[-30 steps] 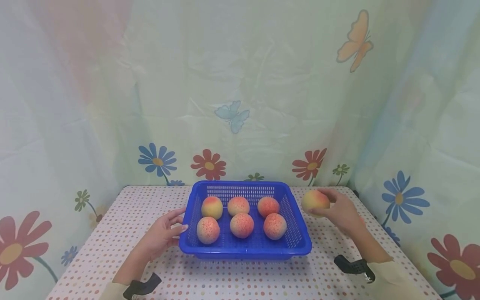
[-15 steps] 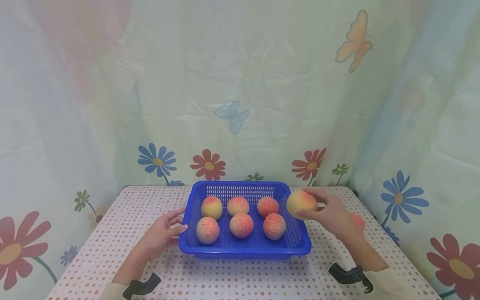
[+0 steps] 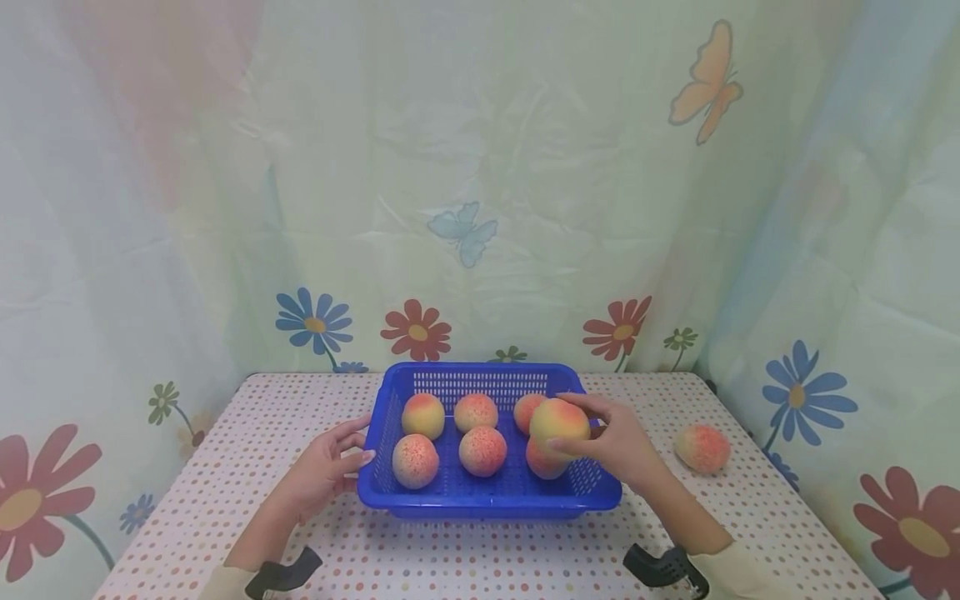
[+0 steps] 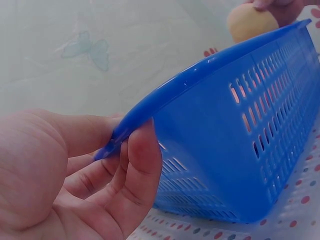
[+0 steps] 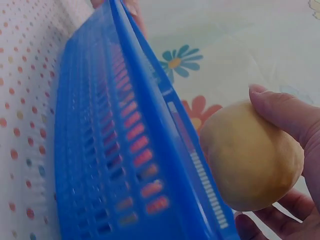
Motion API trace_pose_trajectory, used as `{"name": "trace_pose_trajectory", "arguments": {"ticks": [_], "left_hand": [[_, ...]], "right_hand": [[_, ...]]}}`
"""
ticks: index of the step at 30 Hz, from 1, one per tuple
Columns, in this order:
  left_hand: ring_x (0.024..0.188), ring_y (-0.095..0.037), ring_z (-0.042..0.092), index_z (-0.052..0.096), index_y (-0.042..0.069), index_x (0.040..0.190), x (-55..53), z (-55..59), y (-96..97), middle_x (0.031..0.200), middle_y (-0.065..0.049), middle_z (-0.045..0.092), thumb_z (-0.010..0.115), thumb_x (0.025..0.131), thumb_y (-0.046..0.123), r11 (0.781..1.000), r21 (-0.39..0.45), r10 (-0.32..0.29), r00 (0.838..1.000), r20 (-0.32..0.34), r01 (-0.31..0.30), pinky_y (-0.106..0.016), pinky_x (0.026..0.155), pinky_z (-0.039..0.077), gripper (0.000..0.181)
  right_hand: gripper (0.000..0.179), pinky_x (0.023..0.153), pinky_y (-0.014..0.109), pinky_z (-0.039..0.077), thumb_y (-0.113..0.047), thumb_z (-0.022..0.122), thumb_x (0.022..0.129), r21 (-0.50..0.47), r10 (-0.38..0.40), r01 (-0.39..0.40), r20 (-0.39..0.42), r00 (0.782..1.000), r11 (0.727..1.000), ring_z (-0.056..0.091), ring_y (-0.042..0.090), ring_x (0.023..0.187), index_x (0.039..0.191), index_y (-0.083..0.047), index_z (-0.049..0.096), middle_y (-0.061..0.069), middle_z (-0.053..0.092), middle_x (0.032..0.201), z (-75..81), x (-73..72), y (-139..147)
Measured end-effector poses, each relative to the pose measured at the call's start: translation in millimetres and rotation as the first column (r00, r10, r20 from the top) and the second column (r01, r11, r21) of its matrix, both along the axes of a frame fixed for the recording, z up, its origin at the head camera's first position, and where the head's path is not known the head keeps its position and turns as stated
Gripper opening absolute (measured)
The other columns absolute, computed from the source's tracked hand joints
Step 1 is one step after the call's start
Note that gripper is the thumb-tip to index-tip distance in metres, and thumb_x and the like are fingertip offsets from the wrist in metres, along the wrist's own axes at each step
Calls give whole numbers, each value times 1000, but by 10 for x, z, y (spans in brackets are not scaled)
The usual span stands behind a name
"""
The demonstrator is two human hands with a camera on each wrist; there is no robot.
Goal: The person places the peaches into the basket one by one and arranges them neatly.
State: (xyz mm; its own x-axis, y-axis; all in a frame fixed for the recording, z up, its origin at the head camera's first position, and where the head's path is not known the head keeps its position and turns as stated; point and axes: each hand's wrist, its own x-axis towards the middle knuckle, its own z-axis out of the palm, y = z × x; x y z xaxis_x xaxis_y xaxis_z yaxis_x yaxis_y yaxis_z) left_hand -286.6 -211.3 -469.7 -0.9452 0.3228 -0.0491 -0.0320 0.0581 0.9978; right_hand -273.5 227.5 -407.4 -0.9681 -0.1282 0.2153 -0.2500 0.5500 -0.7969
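Observation:
A blue plastic basket (image 3: 491, 502) with slotted walls stands on the table, several red-and-yellow peaches (image 3: 483, 451) lying in two rows inside. My left hand (image 3: 324, 468) pinches the basket's left rim; the left wrist view shows thumb and fingers on either side of that rim (image 4: 172, 86). Above the right part of the basket, my right hand (image 3: 618, 439) grips a yellow peach with a red top (image 3: 559, 425). This peach partly covers two of the peaches below it. In the right wrist view the held peach (image 5: 250, 156) appears beyond the basket's edge.
Another pinkish peach (image 3: 702, 448) lies on the dotted tablecloth (image 3: 480, 558) to the right of the basket. Behind and along both sides of the table hangs a curtain (image 3: 480, 167) printed with flowers and butterflies.
My right hand has carried the yellow peach leftward from beside the basket to over its right part. The peach on the tablecloth has come into full view. My left hand stays on the rim.

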Motion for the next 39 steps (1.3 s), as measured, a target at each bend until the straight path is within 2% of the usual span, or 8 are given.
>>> {"name": "trace_pose_trajectory", "arguments": {"ticks": [9,14,20,26,30,34,39], "left_hand": [[106,-28,71,28,9,161,6,3,6,121,-18,61,66,100,17,1000,5,-5,1000,-3,5,-41,87,64,72],[103,-26,71,27,9,161,4,1,1,120,-18,61,67,100,18,1000,7,-1,1000,-10,1,-42,86,64,74],[106,-29,70,27,9,161,4,-2,8,122,-21,59,67,100,18,1000,19,-7,1000,-6,7,-43,87,63,74],[108,-31,70,27,9,161,8,-9,14,122,-22,60,67,100,18,1000,18,-14,1000,-6,14,-43,88,63,74],[108,-31,70,27,9,161,2,-12,12,122,-22,60,66,100,17,1000,22,-17,1000,-3,17,-43,87,63,73],[106,-29,71,27,9,161,-5,-8,11,123,-22,60,67,100,18,1000,18,-11,1000,-4,11,-43,87,64,73],[105,-27,71,27,9,161,1,-6,5,122,-20,60,69,99,20,1000,9,-5,1000,-3,5,-43,87,64,75]], "right_hand": [[72,85,35,59,-34,93,73,-82,99,-95,50,994,992,63,25,104,138,-20,64,4,66,135,-35,-8,-315],[62,91,38,58,-31,93,73,-111,151,-143,60,987,983,63,23,108,130,-21,68,3,66,132,-55,-18,-506],[64,85,36,55,-35,94,71,-63,177,-174,40,983,983,61,20,101,129,-23,71,-3,72,118,-75,-14,-686],[73,83,31,58,-42,93,72,-63,196,-192,59,979,979,66,17,98,136,-20,67,-4,72,120,-118,18,-834],[69,80,26,60,-40,92,73,-69,242,-238,51,969,969,67,16,98,136,-23,68,-2,71,125,-143,22,-931],[65,81,28,59,-33,92,76,-92,303,-297,50,952,950,64,21,102,136,-26,67,-1,71,128,-131,17,-1008],[67,89,35,60,-37,92,74,-37,294,-292,76,953,956,66,22,107,135,-26,67,-3,72,125,-109,33,-1072]]}}
